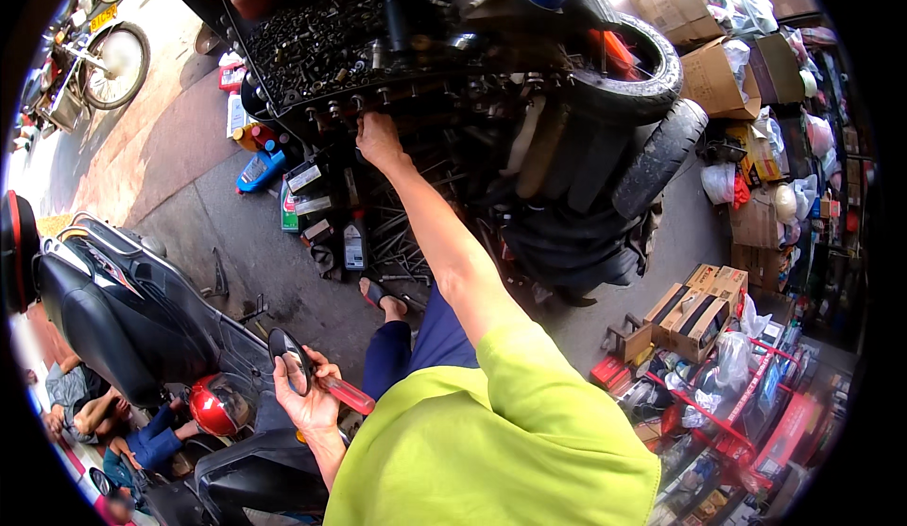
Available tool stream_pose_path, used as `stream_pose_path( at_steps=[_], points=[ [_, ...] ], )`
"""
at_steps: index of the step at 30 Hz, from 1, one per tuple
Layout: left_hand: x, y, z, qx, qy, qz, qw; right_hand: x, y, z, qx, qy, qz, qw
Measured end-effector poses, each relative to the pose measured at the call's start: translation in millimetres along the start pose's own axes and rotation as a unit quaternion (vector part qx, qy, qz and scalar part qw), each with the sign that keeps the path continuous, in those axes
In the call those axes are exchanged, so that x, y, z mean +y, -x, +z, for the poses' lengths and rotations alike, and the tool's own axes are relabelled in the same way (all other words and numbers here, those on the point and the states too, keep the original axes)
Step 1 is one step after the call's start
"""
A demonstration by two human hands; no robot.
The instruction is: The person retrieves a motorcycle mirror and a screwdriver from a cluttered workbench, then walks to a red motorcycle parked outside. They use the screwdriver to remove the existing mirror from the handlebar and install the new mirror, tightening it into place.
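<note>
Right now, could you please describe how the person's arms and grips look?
The right arm wears a short, loose lime-yellow sleeve and is bare below it. The left forearm is bare too, its sleeve hidden. Neither left grip nor right grip wears a glove.

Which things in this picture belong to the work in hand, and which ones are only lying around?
Seemingly in the work:
- round black-rimmed piece and red-handled tool, both in the left hand
- small metal parts, just beyond the right hand

Seemingly lying around:
- blue bottle
- red helmet
- tyres
- cardboard boxes
</note>
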State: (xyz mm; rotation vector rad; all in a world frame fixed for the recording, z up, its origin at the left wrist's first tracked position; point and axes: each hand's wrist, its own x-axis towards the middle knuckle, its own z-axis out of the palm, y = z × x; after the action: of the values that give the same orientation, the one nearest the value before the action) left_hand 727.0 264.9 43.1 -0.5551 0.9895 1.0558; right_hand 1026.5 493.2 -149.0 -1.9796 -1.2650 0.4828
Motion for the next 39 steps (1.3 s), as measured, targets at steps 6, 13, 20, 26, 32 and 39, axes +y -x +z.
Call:
stream_pose_path(
  at_steps=[6,13,20,26,32,39],
  points=[
    [1,5,2,-0.013,-0.032,0.009,0.999,-2,9,5,-0.002,-0.010,0.037,0.999],
    [-3,11,11,-0.041,-0.065,0.013,0.997,-4,29,-10,-0.019,-0.123,0.071,0.990],
    [-11,9,25,-0.030,-0.077,0.005,0.997,-15,48,-47,-0.187,-0.298,0.096,0.931],
    [-15,7,30,-0.005,-0.065,-0.009,0.998,-85,108,-130,-0.283,-0.526,0.166,0.785],
    [-14,6,27,-0.024,-0.082,-0.010,0.996,-138,154,-183,-0.258,-0.568,0.188,0.759],
    [-13,10,30,0.036,-0.094,0.011,0.995,-167,175,-200,-0.307,-0.621,0.182,0.698]
  ],
)
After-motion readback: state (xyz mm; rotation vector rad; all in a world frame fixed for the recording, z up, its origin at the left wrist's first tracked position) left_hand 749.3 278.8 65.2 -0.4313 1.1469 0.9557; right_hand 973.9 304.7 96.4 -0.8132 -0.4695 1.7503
